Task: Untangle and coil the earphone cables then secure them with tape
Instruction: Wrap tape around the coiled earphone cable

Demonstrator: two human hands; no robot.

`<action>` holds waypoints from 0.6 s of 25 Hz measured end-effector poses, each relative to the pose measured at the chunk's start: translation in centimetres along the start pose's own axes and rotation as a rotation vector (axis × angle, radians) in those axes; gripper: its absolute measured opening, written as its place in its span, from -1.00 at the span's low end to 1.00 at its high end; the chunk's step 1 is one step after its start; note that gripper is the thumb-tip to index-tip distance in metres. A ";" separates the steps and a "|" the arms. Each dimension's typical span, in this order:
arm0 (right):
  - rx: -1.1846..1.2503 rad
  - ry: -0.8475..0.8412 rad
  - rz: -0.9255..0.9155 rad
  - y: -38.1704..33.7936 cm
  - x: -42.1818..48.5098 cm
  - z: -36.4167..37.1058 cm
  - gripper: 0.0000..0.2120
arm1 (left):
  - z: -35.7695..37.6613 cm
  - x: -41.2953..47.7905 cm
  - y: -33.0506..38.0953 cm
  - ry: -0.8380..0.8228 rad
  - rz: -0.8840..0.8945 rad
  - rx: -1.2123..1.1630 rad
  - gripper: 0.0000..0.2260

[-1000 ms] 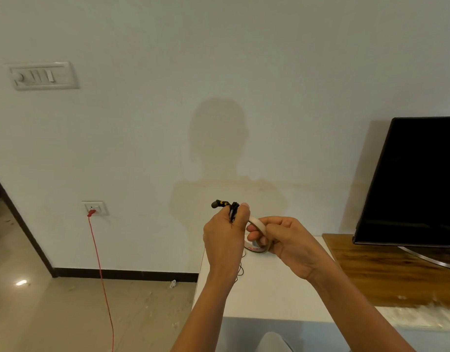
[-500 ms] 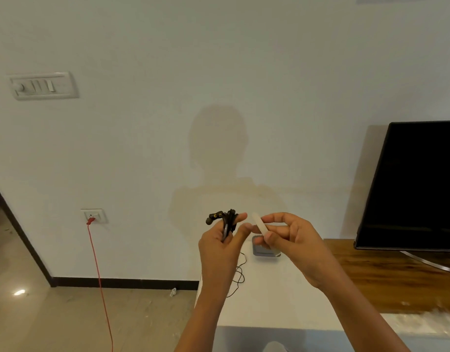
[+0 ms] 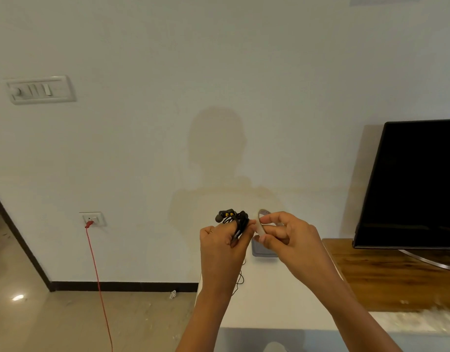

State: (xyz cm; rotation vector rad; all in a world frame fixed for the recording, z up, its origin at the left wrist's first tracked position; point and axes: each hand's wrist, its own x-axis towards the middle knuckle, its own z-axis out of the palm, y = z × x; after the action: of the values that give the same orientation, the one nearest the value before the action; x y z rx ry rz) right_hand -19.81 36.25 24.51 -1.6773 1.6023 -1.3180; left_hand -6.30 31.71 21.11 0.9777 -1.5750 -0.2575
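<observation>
The left hand point(image 3: 218, 243) was curled round the coiled black earphone bundle point(image 3: 235, 221), held in the air above the far left corner of the white table point(image 3: 269, 301). The right hand point(image 3: 287, 237) pinched the tape roll point(image 3: 260, 228) just beside the coil. A loose cable strand point(image 3: 240, 279) hung below the left hand near the table's left edge, so tape might go on before that tail was wound in, and peeling the tape end with both hands occupied could slacken the grip and let the coil spring open.
</observation>
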 end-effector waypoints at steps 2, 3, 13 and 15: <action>-0.027 0.006 -0.008 0.1 0.0 0.1 -0.78 | 0.2 0.0 -0.3 0.042 0.108 0.086 -0.74; -0.033 0.008 -0.010 0.2 0.0 0.2 -0.77 | 0.3 0.0 -0.5 0.064 0.158 0.133 -0.72; -0.047 0.033 -0.070 0.1 -0.1 0.7 -0.78 | 1.1 -0.2 -0.4 0.163 0.402 0.461 -0.77; -0.051 0.040 -0.096 -0.1 -0.1 0.7 -0.80 | 1.3 -0.4 0.0 0.118 0.304 0.385 -0.79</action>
State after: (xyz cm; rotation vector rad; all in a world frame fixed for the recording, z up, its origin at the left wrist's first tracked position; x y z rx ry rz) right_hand -19.13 36.21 24.21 -1.7896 1.6087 -1.3754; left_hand -7.46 31.52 20.45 1.0053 -1.6704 0.3214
